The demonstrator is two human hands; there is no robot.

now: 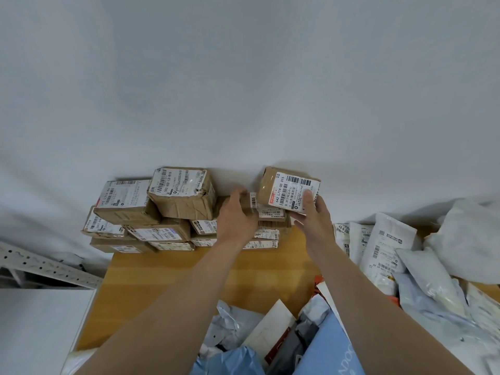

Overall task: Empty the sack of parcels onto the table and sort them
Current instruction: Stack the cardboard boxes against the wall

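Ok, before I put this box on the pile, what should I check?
1. Grip: right hand holds the brown box, thumb on its label: ok.
2. Label faces up, readable: ok.
3. Landing spot: left hand grips the lower box at the right end of the cardboard stack, covering it: not ok.
4. Stack steadiness: cannot tell.
5. Soft mailers lie apart on the right side of the table: ok.
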